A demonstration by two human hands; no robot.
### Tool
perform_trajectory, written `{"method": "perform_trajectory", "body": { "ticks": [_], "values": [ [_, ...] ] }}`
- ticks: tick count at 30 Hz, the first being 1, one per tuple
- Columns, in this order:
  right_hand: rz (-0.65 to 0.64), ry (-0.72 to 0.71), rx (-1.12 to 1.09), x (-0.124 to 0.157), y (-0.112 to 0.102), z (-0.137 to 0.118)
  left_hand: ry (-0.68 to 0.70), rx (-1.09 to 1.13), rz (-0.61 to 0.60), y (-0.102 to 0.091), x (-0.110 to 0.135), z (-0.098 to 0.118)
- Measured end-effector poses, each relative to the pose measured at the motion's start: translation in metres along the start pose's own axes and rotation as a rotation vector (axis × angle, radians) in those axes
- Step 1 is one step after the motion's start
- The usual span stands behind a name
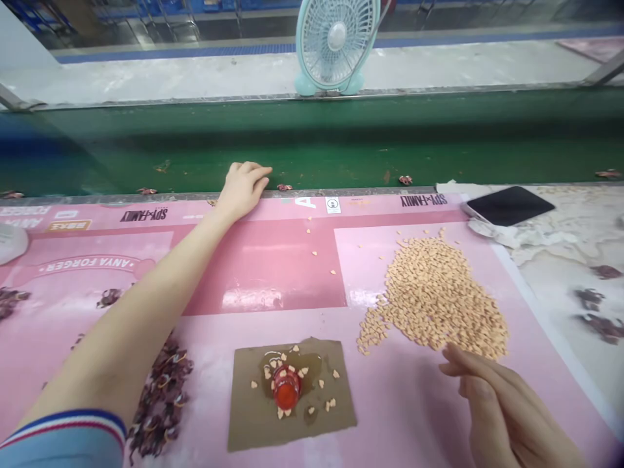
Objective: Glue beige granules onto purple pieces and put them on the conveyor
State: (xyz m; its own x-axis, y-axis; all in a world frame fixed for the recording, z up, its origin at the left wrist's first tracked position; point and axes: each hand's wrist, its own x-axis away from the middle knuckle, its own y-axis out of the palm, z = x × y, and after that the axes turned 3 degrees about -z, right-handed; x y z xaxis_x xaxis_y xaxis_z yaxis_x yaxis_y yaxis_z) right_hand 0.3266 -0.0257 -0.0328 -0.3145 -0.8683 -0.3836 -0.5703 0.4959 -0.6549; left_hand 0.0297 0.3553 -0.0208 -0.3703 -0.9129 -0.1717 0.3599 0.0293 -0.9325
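Note:
My left hand [242,187] reaches far across the pink mat [273,260] to its back edge, fingers curled down at the rim of the green conveyor belt [341,149]; whether they pinch anything is hidden. My right hand [497,403] rests at the near right, fingers stretched together and empty, just below a heap of small tan heart-shaped pieces [439,296]. Between my arms lies a brown cardboard square [292,393] with a puddle of glue, a small red piece [286,385] and a few tan hearts on it.
A pile of dark red flower-like bits [160,396] lies by my left forearm. A black phone [509,206] lies at the back right on a marbled sheet. A pale blue fan [336,45] stands beyond the belt. Stray bits dot the belt.

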Motion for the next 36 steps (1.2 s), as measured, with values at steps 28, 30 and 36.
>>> {"method": "perform_trajectory", "body": {
  "ticks": [28,30,36],
  "values": [
    [-0.295,-0.526,0.533,-0.051,0.03,-0.015,-0.015,0.448,0.19,-0.103,0.215,0.057],
    [-0.317,-0.534,0.539,-0.052,0.029,-0.015,-0.15,0.493,0.23,-0.106,0.253,0.051],
    [-0.436,-0.595,0.526,-0.062,0.022,-0.019,-0.596,0.744,0.344,-0.086,0.322,0.073]
  ]
}}
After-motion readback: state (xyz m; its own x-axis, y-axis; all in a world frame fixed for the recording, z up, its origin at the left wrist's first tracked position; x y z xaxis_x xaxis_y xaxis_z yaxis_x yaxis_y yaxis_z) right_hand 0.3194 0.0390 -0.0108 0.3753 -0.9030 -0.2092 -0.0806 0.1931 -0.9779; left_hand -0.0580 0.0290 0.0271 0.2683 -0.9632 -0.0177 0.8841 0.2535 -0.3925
